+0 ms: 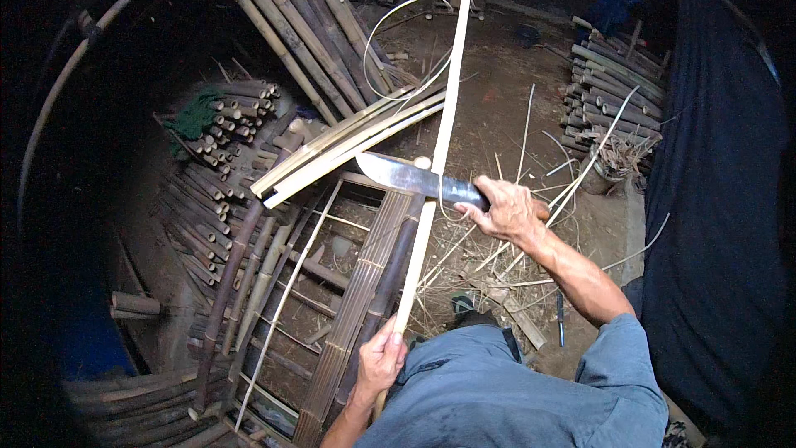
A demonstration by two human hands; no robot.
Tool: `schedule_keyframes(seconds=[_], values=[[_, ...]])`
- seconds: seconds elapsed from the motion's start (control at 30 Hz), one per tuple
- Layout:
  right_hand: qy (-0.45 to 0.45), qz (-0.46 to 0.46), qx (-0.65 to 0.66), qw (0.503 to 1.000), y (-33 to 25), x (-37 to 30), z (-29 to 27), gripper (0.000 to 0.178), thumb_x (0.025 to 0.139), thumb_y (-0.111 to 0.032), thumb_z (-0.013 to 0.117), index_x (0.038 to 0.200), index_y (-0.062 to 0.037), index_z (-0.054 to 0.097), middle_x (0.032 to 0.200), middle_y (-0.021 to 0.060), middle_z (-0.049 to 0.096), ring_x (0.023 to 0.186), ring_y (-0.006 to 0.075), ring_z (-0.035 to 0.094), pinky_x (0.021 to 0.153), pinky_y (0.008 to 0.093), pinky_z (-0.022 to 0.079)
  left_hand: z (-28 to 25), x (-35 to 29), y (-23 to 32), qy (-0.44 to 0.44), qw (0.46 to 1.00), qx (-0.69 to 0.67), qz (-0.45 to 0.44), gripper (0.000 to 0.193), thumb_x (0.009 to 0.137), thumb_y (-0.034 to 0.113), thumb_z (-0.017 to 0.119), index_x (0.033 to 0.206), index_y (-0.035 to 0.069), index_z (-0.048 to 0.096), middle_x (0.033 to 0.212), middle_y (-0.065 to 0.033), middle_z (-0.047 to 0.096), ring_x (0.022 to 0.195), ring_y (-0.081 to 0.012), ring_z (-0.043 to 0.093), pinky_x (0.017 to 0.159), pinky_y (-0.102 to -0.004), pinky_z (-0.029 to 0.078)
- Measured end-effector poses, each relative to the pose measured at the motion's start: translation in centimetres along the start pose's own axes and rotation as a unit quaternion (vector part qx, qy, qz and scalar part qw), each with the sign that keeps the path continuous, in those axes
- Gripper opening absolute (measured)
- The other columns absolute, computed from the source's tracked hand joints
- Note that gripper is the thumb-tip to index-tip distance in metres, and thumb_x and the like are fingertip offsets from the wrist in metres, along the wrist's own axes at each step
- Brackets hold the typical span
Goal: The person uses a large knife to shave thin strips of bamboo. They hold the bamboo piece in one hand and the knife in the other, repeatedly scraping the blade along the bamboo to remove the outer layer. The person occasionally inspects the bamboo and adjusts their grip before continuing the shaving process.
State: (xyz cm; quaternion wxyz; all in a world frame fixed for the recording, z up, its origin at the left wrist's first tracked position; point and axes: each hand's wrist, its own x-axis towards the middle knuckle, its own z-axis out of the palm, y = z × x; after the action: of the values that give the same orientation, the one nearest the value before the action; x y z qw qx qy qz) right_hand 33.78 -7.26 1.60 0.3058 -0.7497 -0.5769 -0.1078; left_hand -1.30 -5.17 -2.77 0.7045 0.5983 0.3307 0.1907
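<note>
My left hand (382, 358) is closed round the lower end of a long pale bamboo strip (450, 108), which slants up and away past the top of the view. In my right hand (507, 212) is a big machete (398, 176), its broad blade pointing left. The blade crosses the strip about midway and appears to touch it. A thin curl of bamboo loops beside the blade near my right fingers. Part of the handle, with a brown end, shows behind my right hand.
Split bamboo pieces (348, 149) lie just beyond the blade. A bamboo frame with a slatted panel (356, 315) stands at my left. Cut bamboo stacks (236, 116) sit at far left and far right (618, 83). Thin slivers litter the floor; a dark cloth (713, 182) hangs at right.
</note>
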Motion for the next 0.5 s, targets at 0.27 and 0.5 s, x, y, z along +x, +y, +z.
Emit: schedule_keyframes(seconds=[0.27, 0.5], values=[[0.023, 0.208, -0.002, 0.978, 4.9, 6.7, -5.9, 0.05, 0.089, -0.056, 0.058, 0.087, -0.0066, 0.061, 0.069, 0.0152, 0.064, 0.064, 0.0327, 0.065, 0.059, 0.0438, 0.05, -2.9, -7.0, -3.3, -0.019, 0.993, 0.114, 0.008, 0.033, 0.097, 0.014, 0.05, 0.125, -0.004, 0.055, 0.059, -0.0017, 0.051, 0.048, -0.0076, 0.047, 0.045, -0.025, 0.039], [0.059, 0.221, 0.496, 0.838, 0.1, 7.0, -3.0, 0.032, 0.09, -0.034, 0.067, 0.099, -0.0033, 0.062, 0.068, 0.0006, 0.059, 0.058, 0.0071, 0.054, 0.053, 0.0247, 0.044, -4.2, -5.5, -3.6, -0.106, 0.989, 0.105, 0.021, 0.025, 0.094, 0.01, 0.051, 0.114, -0.002, 0.058, 0.077, -0.0066, 0.064, 0.069, -0.0138, 0.061, 0.064, -0.0293, 0.049]])
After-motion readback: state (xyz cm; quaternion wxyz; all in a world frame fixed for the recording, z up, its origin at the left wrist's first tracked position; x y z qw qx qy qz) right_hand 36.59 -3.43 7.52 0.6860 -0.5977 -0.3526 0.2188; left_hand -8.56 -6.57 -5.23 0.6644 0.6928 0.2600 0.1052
